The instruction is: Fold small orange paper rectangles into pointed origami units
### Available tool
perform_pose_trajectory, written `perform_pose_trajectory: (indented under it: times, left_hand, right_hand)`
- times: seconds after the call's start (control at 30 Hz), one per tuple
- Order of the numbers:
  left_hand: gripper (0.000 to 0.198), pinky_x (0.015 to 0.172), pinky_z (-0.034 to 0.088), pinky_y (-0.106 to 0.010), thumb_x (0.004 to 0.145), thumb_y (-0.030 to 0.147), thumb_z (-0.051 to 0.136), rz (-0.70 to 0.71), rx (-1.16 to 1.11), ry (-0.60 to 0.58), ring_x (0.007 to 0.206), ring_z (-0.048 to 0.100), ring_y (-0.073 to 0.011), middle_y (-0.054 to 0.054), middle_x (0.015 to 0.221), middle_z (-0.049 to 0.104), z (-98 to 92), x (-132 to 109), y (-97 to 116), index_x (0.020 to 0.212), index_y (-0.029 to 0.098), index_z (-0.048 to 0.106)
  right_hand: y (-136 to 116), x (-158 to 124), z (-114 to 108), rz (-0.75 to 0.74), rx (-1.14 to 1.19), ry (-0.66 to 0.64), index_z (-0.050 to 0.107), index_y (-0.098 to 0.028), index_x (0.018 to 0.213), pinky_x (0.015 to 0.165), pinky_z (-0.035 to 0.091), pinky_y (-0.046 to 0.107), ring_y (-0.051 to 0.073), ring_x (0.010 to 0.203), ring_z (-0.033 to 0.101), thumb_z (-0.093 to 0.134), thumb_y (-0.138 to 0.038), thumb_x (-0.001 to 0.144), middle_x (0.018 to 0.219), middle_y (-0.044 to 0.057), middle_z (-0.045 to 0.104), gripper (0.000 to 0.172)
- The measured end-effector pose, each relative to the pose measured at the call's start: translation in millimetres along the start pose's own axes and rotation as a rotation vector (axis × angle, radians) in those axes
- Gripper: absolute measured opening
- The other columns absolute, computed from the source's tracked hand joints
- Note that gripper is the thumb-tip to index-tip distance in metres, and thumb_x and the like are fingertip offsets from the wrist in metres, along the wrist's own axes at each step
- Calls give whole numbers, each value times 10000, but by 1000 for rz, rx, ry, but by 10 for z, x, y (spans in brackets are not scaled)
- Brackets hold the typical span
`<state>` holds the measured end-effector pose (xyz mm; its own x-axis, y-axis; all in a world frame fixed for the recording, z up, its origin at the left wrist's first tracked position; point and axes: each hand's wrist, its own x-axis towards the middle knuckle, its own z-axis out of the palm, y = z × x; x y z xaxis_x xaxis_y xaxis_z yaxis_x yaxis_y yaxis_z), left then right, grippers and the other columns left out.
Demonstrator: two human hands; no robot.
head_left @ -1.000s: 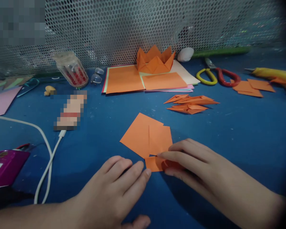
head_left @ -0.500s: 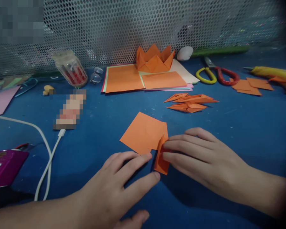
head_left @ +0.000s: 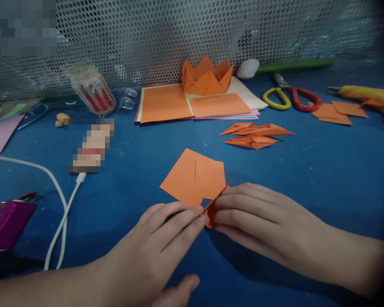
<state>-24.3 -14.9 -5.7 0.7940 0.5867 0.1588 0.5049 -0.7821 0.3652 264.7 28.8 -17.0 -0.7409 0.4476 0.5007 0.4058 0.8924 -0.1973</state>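
Observation:
A small folded piece of orange paper (head_left: 210, 216) stands on its edge between my hands, mostly covered by the right one. My right hand (head_left: 262, 221) has its fingers bent around this piece and grips it; the thumb is hidden. My left hand (head_left: 166, 238) has its fingers stretched out, the tips touching the paper's left edge, and its thumb sits well apart. Just beyond them, flat orange paper squares (head_left: 192, 175) overlap on the blue table. Several pointed folded orange pieces (head_left: 256, 135) lie farther back.
An orange folded paper crown (head_left: 208, 79) stands on stacked coloured sheets (head_left: 166, 104). Scissors (head_left: 304, 99), small orange squares (head_left: 334, 115) and a yellow glue gun (head_left: 361, 94) lie right. A tilted jar (head_left: 92, 91), a pixelated phone-like object (head_left: 94, 147), white cable (head_left: 64, 209) and purple packet (head_left: 6, 221) are left.
The folded piece has turned from nearly lengthwise to a slanted edge, and my right hand covers more of it. My left fingertips have closed together against its edge.

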Motion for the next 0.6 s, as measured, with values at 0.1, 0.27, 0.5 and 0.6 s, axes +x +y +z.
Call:
perform_pose_trajectory:
  times: [0.1, 0.27, 0.5, 0.6]
  left_hand:
    - [553, 1325, 537, -440, 1155, 278, 614, -19, 3, -44, 1556, 633, -299, -160, 1626, 734, -29, 16, 14, 1668, 71, 598]
    - [553, 1325, 535, -454, 1182, 314, 594, -53, 29, -77, 1539, 643, -304, -148, 1600, 753, -67, 28, 47, 1685, 86, 591]
    - [557, 1323, 533, -454, 1181, 320, 603, -45, 28, -40, 1533, 628, -306, -145, 1608, 743, 24, -17, 54, 1689, 93, 575]
    - [561, 1321, 532, -477, 1155, 329, 645, -68, 32, 12, 1518, 635, -320, -143, 1585, 757, 93, -22, 63, 1671, 111, 600]
  right_hand:
    - [-20, -6, 47, 131, 152, 17, 755, -206, 1032, 788, 664, 295, 172, 868, 791, 540, -162, 1194, 963, 57, 826, 273]
    - [-95, -36, 141, 376, 320, 100, 663, -259, 938, 684, 588, 263, 172, 810, 726, 610, -114, 1084, 904, 20, 730, 212]
    - [-86, 35, 79, 421, 312, 25, 645, -259, 874, 640, 569, 259, 168, 732, 699, 606, -136, 1081, 836, 11, 713, 244]
    - [-82, 42, 92, 398, 273, 2, 623, -257, 863, 629, 573, 254, 169, 719, 703, 631, -108, 1041, 827, 12, 702, 232]
